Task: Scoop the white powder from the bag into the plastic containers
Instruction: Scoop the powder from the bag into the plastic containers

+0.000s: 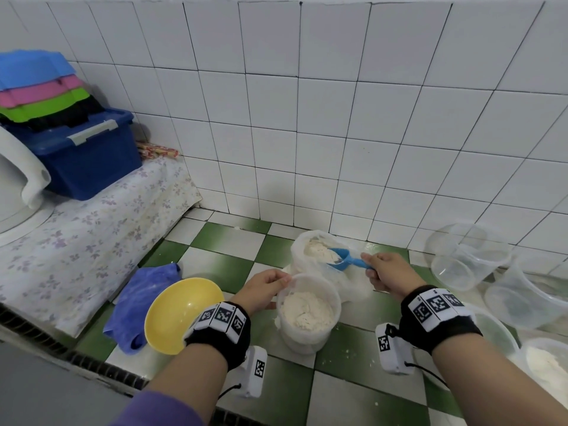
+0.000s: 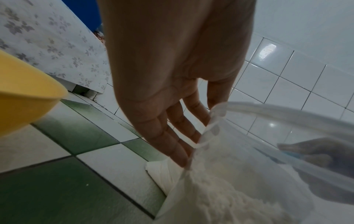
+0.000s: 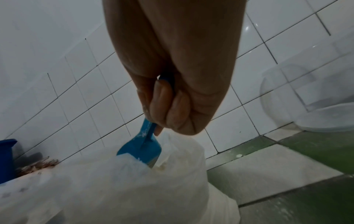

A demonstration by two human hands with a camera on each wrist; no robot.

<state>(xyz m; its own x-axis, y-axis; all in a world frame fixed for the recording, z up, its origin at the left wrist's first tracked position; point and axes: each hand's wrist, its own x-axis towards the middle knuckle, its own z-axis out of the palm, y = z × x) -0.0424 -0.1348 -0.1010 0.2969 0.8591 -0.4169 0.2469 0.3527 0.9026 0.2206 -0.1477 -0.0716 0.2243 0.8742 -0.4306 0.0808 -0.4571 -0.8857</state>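
On the green-and-white checked floor [image 1: 233, 265], beside the tiled wall, a blue scoop [image 1: 344, 260] is gripped by its handle in the curled fingers of the right hand [image 1: 390, 273], its bowl sunk in the white powder [image 1: 319, 252] inside the open bag [image 1: 299, 250]. Just in front, the rim of a partly filled plastic container [image 1: 307, 333] is pinched by the left hand [image 1: 266, 289], whose remaining fingers [image 2: 172, 144] are laid straight along its wall. A yellow bowl [image 1: 181, 312] is seen near the left wrist.

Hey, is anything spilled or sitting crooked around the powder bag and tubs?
Yes. White powder specks dot the green tiles beside the part-filled container. An empty clear container lies tipped on its side by the wall. The yellow bowl sits tilted against the blue cloth.
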